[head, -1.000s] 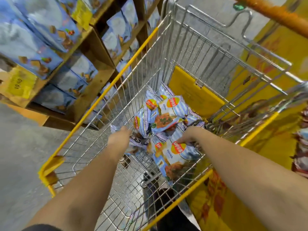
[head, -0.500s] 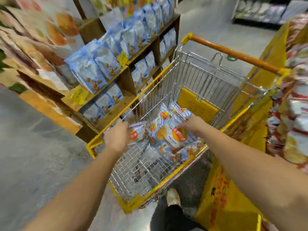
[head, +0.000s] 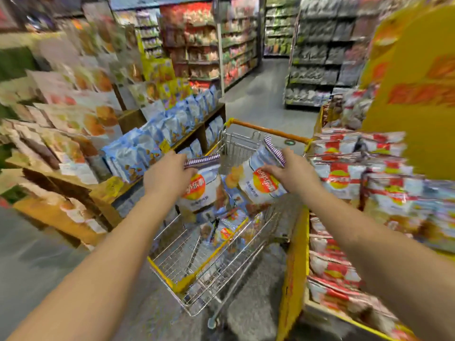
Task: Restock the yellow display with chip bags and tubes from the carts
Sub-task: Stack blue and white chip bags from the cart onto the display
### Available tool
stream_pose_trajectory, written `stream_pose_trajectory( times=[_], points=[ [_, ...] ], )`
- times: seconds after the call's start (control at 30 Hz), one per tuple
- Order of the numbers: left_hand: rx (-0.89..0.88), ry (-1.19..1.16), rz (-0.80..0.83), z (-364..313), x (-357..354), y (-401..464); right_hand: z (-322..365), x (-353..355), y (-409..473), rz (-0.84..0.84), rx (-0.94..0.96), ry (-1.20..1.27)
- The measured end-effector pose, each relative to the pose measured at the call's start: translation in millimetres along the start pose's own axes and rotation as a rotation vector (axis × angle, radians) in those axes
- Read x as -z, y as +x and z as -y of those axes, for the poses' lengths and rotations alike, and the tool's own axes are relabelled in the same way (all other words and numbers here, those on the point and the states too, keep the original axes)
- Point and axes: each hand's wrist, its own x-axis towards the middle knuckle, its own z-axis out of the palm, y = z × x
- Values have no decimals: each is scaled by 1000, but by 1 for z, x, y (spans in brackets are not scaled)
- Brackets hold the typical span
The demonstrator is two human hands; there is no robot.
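Blue-white foil chip bag being gripped at top by L hand; second blue-white bag by R hand, both hanging above wire shopping cart.

Even, bright indoor light with soft shadows. Heavy motion blur smears the shelves at the left edge and the yellow display at right. Wide-angle bending shows at the corners.

Two pale blue chip bags hang mid-frame above the wire cart: the left bag upright, the right bag tilted. More bags lie in the cart. The yellow display, lower right, holds red-and-white bags.
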Motion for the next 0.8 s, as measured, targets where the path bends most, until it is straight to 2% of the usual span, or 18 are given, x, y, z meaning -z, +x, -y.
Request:
stream_pose_trajectory(
  times=[0.2,0.4,0.53,0.8],
  points=[
    [-168,-107,77,-104,20,-1,-65,102,-41,-3,-35,-273],
    [-370,-176,159,-229,9,-11,-161,181,-83,10,-126,-336],
    [-506,-231,199,-339,-4,-24,-239,245,-109,24,-227,-397],
    [-650,-202,282,-541,-46,-48,-412,339,-120,294,-309,-510]
  ],
)
